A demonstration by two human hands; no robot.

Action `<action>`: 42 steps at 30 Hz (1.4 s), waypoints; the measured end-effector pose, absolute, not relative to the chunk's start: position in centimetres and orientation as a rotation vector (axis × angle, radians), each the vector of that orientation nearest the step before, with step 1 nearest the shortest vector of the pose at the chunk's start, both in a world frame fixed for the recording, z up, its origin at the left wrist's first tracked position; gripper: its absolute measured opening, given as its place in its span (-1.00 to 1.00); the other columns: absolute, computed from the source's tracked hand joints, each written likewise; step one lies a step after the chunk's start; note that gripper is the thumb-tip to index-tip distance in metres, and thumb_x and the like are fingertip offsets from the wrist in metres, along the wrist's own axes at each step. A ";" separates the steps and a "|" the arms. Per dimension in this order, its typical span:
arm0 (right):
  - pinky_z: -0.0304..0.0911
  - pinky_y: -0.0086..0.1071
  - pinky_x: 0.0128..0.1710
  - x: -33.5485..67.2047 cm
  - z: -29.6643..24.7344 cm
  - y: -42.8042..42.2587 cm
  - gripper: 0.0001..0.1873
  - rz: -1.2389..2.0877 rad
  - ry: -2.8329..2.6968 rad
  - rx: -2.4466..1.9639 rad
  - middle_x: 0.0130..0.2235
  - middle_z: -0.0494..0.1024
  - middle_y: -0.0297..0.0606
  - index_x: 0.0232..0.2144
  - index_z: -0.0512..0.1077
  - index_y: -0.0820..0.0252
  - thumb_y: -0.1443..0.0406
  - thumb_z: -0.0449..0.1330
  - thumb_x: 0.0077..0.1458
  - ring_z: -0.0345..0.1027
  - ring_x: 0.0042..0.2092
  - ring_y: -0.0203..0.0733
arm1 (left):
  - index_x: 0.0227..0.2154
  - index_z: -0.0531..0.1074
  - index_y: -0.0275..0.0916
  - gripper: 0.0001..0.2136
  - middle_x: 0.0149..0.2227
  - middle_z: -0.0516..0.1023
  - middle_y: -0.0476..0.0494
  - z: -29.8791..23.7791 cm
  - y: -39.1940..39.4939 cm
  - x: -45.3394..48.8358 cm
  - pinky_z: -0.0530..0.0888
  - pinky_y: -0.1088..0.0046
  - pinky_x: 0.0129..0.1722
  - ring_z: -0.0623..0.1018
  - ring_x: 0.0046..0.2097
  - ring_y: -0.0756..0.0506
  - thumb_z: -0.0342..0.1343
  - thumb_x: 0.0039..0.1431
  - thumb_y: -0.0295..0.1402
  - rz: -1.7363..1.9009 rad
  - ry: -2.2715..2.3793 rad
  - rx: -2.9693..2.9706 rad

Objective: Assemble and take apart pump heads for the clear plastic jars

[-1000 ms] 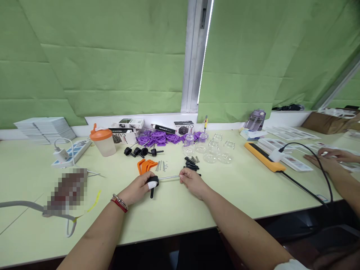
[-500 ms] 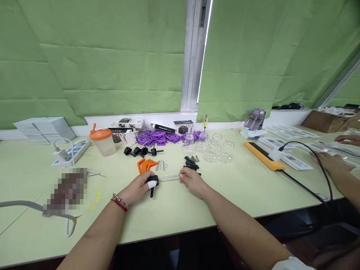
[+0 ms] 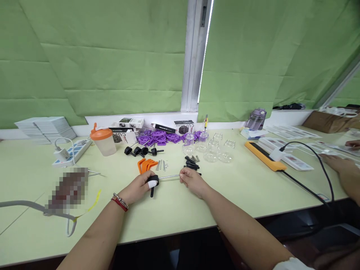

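Observation:
My left hand [image 3: 143, 186] is closed around a black round knob [image 3: 153, 180] with a short black peg pointing down. From the knob a thin metal rod [image 3: 168, 176] runs level to the right. Its far end is pinched between the fingertips of my right hand [image 3: 191, 180], which hide the tip. Orange bent pieces [image 3: 146, 165] and several screws [image 3: 161, 165] lie just beyond my hands. Black rod-like parts [image 3: 191, 162] and small springs [image 3: 196, 158] are beside my right hand. Further back are similar black knobs with pegs [image 3: 137, 151].
Purple plastic pieces [image 3: 159, 137] lie in front of cup holder boxes [image 3: 184, 127]. Clear glass-like jars [image 3: 213, 148] stand behind the springs. At left are an orange-lidded cup [image 3: 103, 142] and a power strip [image 3: 73, 153]; at right, an orange power strip [image 3: 264, 155] and a co-worker's hand [image 3: 336, 164].
My hands keep the same hold on the knob and rod. The co-worker's hands at the right have shifted a little further right.

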State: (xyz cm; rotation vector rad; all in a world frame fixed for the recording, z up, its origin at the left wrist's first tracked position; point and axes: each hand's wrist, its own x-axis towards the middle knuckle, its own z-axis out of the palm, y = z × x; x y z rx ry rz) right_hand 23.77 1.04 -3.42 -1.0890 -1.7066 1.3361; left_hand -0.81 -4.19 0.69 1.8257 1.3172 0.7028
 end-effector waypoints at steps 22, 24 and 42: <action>0.00 -0.45 -0.52 23.7 -2.8 0.7 -0.88 1.389 -1.683 -1.100 -0.47 0.38 -0.37 -0.45 0.26 0.17 0.25 0.02 0.09 0.02 -0.55 -0.39 | -0.28 0.29 -0.22 -0.78 -0.38 0.34 -0.03 -0.1 -3.8 -1.3 0.33 0.41 -0.30 0.32 -0.36 -0.04 -0.03 0.17 -0.16 0.678 1.345 1.859; 0.00 -0.45 -0.52 23.7 -2.9 0.7 -0.88 1.394 -1.683 -1.093 -0.47 0.38 -0.38 -0.44 0.26 0.17 0.25 0.03 0.09 0.02 -0.55 -0.39 | -0.28 0.29 -0.22 -0.77 -0.38 0.34 -0.03 0.0 -3.8 -1.2 0.33 0.41 -0.29 0.32 -0.35 -0.04 -0.03 0.17 -0.16 0.672 1.353 1.859; 0.03 -0.45 -0.49 23.8 -3.3 0.9 -0.86 1.351 -1.701 -1.095 -0.46 0.39 -0.35 -0.43 0.27 0.17 0.22 0.04 0.08 0.04 -0.53 -0.37 | -0.29 0.29 -0.22 -0.76 -0.41 0.32 -0.01 0.4 -4.0 -1.0 0.33 0.41 -0.32 0.32 -0.37 -0.04 -0.02 0.15 -0.14 0.681 1.356 1.859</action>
